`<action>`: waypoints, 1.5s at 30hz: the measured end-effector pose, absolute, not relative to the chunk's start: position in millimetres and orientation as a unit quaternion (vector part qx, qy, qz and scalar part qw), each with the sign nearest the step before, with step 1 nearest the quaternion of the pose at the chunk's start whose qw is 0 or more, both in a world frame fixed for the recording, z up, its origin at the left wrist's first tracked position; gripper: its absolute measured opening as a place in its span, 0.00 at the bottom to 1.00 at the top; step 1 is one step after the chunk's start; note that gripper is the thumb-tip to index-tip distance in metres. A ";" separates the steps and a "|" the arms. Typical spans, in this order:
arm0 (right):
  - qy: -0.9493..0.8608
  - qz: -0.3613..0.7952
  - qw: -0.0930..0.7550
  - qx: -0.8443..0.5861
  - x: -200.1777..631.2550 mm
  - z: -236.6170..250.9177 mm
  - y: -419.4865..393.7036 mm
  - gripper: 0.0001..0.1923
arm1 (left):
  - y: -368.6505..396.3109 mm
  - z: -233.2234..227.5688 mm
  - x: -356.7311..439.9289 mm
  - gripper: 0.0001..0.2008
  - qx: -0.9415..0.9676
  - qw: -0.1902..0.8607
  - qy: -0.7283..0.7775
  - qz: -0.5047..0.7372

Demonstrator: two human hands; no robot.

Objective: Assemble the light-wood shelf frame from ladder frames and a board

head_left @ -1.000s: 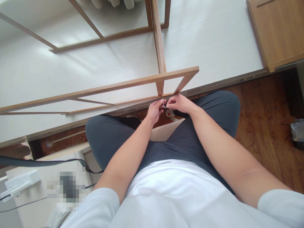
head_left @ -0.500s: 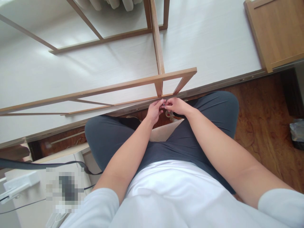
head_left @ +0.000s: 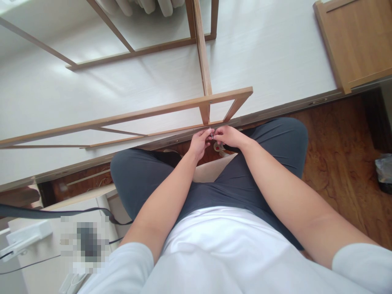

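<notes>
A small, thin, shiny pin-like piece [head_left: 212, 134] sits between my two hands, too small to name surely. Fingers pinched, my left hand [head_left: 200, 143] grips it at one side. My right hand [head_left: 228, 135] is closed against it from the other side, with its fingertips nearly meeting those of the left. Both hands are just below the near corner of a wooden frame [head_left: 171, 107] of thin slats, which stands on a white tabletop [head_left: 269, 61]. My knees are spread beneath the table's edge.
A wooden board or box [head_left: 361, 41] is at the table's right end. To the left, a pale cabinet [head_left: 39, 269] bears a white power strip [head_left: 29, 237], cables and a blurred-out object. Brown wooden floor [head_left: 333, 163] shows on the right, with a plastic-wrapped item [head_left: 384, 168] there.
Almost nothing differs. My hands keep the same place and pinch around the small piece, and the view has shifted very slightly.
</notes>
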State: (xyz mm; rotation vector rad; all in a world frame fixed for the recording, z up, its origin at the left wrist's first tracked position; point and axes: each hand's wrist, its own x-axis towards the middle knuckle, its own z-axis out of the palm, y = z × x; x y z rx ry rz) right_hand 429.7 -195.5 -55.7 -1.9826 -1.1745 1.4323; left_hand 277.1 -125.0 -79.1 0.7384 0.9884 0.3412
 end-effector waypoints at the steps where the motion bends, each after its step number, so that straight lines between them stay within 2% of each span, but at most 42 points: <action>1: -0.422 0.516 0.214 -0.714 429.6 -55.3 -195.3 0.06 | -125.2 -78.9 276.9 0.11 0.347 0.801 0.461 0.158; 9: -0.414 0.520 0.224 -0.713 430.2 -50.6 -194.9 0.06 | -126.5 -76.6 277.0 0.10 0.359 0.794 0.467 0.151; 16: -0.419 0.511 0.249 -0.708 430.5 -41.5 -195.0 0.15 | -125.8 -76.9 277.1 0.10 0.354 0.795 0.468 0.156; 22: -0.436 0.528 0.282 -0.672 428.1 -41.2 -197.2 0.12 | -123.7 -77.2 277.1 0.11 0.360 0.800 0.455 0.150; 30: -0.432 0.489 0.285 -0.702 429.9 -45.5 -196.3 0.10 | -123.3 -77.9 276.6 0.11 0.357 0.804 0.451 0.154; 45: -0.446 0.484 0.290 -0.694 430.7 -45.7 -197.4 0.09 | -126.5 -75.8 280.3 0.09 0.269 0.827 0.470 0.152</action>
